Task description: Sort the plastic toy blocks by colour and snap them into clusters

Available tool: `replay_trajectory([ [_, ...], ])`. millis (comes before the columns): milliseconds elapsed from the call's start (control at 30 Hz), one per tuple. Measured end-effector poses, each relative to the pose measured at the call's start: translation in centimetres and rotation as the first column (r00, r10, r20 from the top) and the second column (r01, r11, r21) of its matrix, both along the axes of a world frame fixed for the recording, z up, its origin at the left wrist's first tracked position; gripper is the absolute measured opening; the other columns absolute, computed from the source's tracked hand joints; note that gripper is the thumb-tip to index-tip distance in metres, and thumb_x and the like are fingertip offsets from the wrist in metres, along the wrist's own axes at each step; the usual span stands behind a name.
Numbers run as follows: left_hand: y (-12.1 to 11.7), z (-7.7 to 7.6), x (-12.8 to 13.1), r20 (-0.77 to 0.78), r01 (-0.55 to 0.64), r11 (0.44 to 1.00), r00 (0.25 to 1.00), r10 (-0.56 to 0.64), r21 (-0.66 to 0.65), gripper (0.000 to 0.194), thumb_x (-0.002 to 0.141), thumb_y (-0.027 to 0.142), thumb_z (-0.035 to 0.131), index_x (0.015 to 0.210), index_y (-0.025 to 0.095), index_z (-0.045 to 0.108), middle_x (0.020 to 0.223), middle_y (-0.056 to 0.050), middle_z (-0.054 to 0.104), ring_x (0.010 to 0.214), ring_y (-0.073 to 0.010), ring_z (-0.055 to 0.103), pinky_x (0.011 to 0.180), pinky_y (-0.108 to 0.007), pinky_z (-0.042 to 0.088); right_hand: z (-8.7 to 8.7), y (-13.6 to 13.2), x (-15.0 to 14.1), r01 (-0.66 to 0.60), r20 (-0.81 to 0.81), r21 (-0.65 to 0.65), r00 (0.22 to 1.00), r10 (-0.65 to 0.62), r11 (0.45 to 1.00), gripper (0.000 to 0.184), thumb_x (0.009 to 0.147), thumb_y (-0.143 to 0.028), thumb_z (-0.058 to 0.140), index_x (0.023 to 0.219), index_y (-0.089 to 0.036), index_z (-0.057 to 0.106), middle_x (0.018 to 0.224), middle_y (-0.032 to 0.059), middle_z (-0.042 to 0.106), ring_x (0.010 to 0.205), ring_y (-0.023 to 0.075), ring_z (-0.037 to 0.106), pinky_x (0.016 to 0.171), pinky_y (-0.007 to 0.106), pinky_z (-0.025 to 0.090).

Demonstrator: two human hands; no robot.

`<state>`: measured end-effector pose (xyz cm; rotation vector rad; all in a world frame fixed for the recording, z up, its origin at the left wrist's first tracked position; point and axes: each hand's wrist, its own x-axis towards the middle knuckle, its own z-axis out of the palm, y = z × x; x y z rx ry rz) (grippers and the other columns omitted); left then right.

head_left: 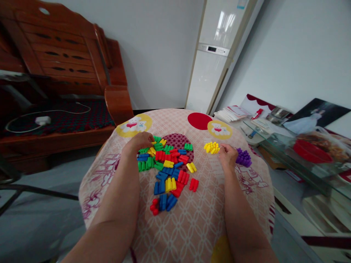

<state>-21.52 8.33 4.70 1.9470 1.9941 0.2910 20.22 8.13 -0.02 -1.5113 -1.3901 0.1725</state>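
Observation:
A loose pile of plastic blocks shaped like joined short tubes, in red [183,177], blue [162,201], green [150,163] and yellow [170,184], spreads over the middle and left of the round table. My left hand [139,141] bends over the pile's far left edge, its fingers curled down among green and yellow blocks; what they grip is hidden. Farther right, a tight group of yellow blocks [212,148] stands apart. My right hand [228,156] touches or nearly touches its right side with fingertips pinched together. Behind that hand is a group of purple blocks [243,157].
A patterned cloth [192,223] covers the table. To the right stands a glass-topped table [285,146] bearing papers [232,113], a red bowl [312,151] and a photo. A wooden bench [63,69] is at the left, a tall white cabinet unit [210,76] behind.

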Motion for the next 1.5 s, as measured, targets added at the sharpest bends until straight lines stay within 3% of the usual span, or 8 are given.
replay_trajectory([
  [200,0.1,0.8,0.8,0.329,-0.027,0.991,0.944,-0.019,0.133,0.039,0.065,0.029,0.066,0.101,0.015,0.072,0.084,-0.006,0.075,0.073,-0.0187,0.068,0.06,-0.024,0.049,0.9,-0.6,-1.5,-0.065,-0.075,0.014,0.995,0.066,0.998,0.037,0.076,-0.039,0.053,0.09,-0.013,0.074,0.07,0.0059,0.071,0.061,0.0188,0.063,0.055,0.026,0.048],
  [367,0.2,1.3,5.7,0.618,0.127,0.973,0.755,-0.22,0.19,0.038,0.063,0.033,0.07,0.096,0.014,0.069,0.079,-0.004,0.073,0.07,-0.0183,0.067,0.062,-0.026,0.052,2.4,-2.2,-5.5,-0.409,-0.256,-0.102,0.892,0.373,0.907,0.035,0.076,-0.046,0.06,0.085,-0.014,0.072,0.062,0.0009,0.066,0.047,0.013,0.055,0.045,0.024,0.043],
  [567,-0.3,0.7,12.1,0.607,0.328,0.9,0.664,-0.436,0.288,0.027,0.065,0.025,0.067,0.091,0.014,0.068,0.079,-0.003,0.073,0.071,-0.0164,0.067,0.065,-0.026,0.053,2.3,-3.6,-9.3,-0.721,-0.505,-0.186,0.653,0.564,0.668,0.041,0.074,-0.052,0.068,0.096,-0.017,0.07,0.068,0.0017,0.07,0.048,0.0146,0.06,0.036,0.021,0.038],
  [833,-0.7,-0.3,14.0,0.618,0.389,0.86,0.599,-0.508,0.33,0.016,0.069,0.021,0.062,0.083,0.014,0.064,0.076,-0.003,0.071,0.069,-0.0141,0.066,0.062,-0.023,0.052,2.3,-3.6,-9.5,-0.763,-0.652,-0.111,0.539,0.533,0.637,0.042,0.062,-0.045,0.079,0.091,-0.017,0.067,0.066,0.0009,0.071,0.051,0.0156,0.064,0.039,0.022,0.047],
  [1000,-0.5,-0.2,13.5,0.573,0.376,0.854,0.633,-0.52,0.359,0.021,0.07,0.023,0.063,0.089,0.014,0.068,0.085,-0.005,0.074,0.078,-0.0163,0.069,0.07,-0.026,0.054,3.0,-3.1,-7.5,-0.671,-0.604,-0.083,0.622,0.498,0.737,0.036,0.065,-0.042,0.079,0.087,-0.016,0.067,0.068,0.0027,0.072,0.049,0.0136,0.062,0.039,0.02,0.046],
  [1133,0.1,0.1,11.7,0.58,0.291,0.891,0.68,-0.45,0.349,0.028,0.071,0.027,0.064,0.095,0.015,0.071,0.089,-0.006,0.075,0.082,-0.0186,0.069,0.074,-0.029,0.056,3.6,-2.0,-3.3,-0.348,-0.592,-0.005,0.757,0.277,0.938,0.04,0.063,-0.044,0.079,0.087,-0.014,0.067,0.065,0.0025,0.071,0.047,0.0137,0.062,0.038,0.02,0.046],
  [1200,0.2,0.4,10.8,0.593,0.249,0.908,0.693,-0.41,0.337,0.028,0.071,0.029,0.064,0.094,0.015,0.071,0.087,-0.006,0.075,0.082,-0.019,0.07,0.073,-0.029,0.056,3.5,-1.6,-0.9,-0.2,-0.536,-0.024,0.829,0.156,0.98,0.041,0.061,-0.045,0.078,0.087,-0.014,0.067,0.064,0.0018,0.07,0.046,0.0139,0.062,0.037,0.021,0.046],
  [1500,-0.5,1.5,8.4,0.523,0.146,0.952,0.808,-0.273,0.271,0.033,0.07,0.035,0.065,0.096,0.015,0.072,0.089,-0.006,0.076,0.085,-0.0213,0.07,0.073,-0.028,0.056,2.1,-1.2,2.5,-0.13,-0.268,-0.346,0.963,0.034,0.929,0.029,0.063,-0.041,0.075,0.074,-0.016,0.065,0.051,0.0031,0.065,0.042,0.0187,0.062,0.034,0.024,0.046],
])
